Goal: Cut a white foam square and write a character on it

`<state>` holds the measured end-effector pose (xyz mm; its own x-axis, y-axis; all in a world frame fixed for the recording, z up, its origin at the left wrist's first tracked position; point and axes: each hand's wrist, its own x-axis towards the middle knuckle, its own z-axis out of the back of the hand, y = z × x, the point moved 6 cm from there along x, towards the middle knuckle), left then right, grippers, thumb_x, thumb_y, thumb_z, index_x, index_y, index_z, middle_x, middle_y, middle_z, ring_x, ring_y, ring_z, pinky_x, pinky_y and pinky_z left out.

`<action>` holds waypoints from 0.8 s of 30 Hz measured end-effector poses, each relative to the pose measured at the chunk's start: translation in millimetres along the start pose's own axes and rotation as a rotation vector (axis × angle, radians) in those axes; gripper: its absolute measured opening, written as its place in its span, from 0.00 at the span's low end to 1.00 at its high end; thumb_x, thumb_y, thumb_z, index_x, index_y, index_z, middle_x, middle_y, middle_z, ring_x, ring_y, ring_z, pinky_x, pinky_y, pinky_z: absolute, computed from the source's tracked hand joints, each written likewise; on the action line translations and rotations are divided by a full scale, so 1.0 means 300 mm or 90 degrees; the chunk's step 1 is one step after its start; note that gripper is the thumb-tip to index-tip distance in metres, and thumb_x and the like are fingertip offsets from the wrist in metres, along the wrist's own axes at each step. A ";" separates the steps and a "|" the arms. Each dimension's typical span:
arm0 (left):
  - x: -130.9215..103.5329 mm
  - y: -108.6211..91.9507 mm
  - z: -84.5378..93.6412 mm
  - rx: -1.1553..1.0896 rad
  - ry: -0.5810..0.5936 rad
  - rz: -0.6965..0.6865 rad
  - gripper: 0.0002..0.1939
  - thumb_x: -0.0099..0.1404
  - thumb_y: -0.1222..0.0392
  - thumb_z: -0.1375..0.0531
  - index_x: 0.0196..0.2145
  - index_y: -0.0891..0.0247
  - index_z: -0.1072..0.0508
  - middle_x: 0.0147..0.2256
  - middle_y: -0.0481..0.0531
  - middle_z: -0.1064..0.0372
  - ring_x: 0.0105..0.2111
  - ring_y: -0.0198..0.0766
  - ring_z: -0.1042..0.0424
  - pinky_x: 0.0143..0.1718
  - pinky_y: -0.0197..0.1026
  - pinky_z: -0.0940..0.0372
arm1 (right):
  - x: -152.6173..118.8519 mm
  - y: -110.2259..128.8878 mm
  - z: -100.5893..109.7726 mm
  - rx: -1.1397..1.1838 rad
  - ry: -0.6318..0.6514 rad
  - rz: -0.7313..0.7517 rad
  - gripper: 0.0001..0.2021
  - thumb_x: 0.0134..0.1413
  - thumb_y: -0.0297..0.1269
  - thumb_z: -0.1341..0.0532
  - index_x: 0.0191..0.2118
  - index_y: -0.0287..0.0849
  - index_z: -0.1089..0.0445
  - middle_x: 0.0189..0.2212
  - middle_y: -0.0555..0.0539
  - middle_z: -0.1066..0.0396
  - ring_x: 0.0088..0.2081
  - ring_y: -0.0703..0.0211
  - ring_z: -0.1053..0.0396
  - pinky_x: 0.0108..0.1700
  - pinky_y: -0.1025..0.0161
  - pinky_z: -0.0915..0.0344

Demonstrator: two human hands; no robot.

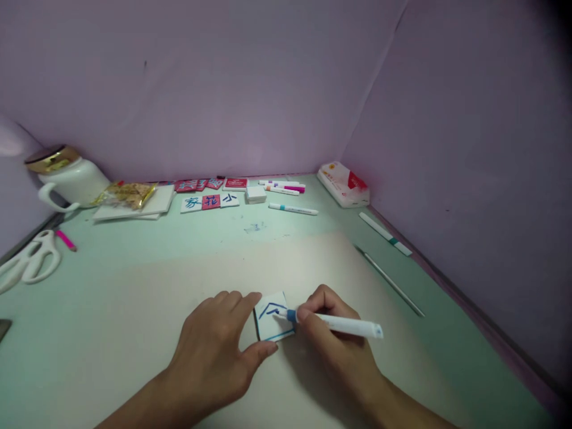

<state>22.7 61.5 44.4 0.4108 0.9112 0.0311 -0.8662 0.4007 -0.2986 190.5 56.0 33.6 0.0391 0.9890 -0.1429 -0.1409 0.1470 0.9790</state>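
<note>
A small white square card (271, 326) lies on the table with blue strokes on it and a blue line along its lower edge. My left hand (218, 339) holds the card at its left side, the index finger at the top corner and the thumb at the lower edge. In my right hand (335, 333) is a white marker (353, 325) with a blue collar, gripped between thumb and fingers. Its tip touches the card beside the strokes. The marker's cap cannot be seen in the hand.
Character cards (211, 202), a stack of white cards (256, 195) and several markers (293, 209) lie along the back. At left are a white mug (74, 182), a gold packet (127, 195) and scissors (38, 259). A tissue pack (343, 185) and a craft knife (393, 285) lie right.
</note>
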 end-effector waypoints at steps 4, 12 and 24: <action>-0.001 -0.002 0.004 -0.017 -0.009 0.005 0.21 0.60 0.51 0.40 0.49 0.60 0.33 0.34 0.53 0.33 0.35 0.47 0.33 0.33 0.47 0.40 | -0.023 0.011 -0.031 -0.062 0.104 0.086 0.09 0.57 0.40 0.44 0.27 0.45 0.40 0.19 0.56 0.39 0.22 0.64 0.44 0.26 0.66 0.47; -0.003 -0.004 0.006 -0.046 0.007 0.011 0.19 0.59 0.52 0.39 0.46 0.60 0.32 0.35 0.52 0.33 0.35 0.47 0.34 0.34 0.48 0.41 | -0.029 0.008 -0.037 -0.130 0.110 0.173 0.10 0.61 0.40 0.46 0.28 0.45 0.40 0.17 0.56 0.39 0.19 0.65 0.43 0.22 0.67 0.47; -0.005 -0.006 0.005 -0.050 0.002 0.009 0.21 0.58 0.53 0.38 0.48 0.63 0.32 0.35 0.53 0.33 0.35 0.48 0.35 0.35 0.50 0.40 | -0.043 0.031 -0.038 -0.209 0.076 0.240 0.10 0.61 0.39 0.46 0.28 0.46 0.40 0.16 0.55 0.35 0.18 0.64 0.38 0.21 0.67 0.43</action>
<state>23.4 59.5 46.3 0.3998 0.9163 0.0242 -0.8467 0.3793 -0.3732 177.5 44.8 42.8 -0.1843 0.9667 0.1774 -0.4277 -0.2414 0.8711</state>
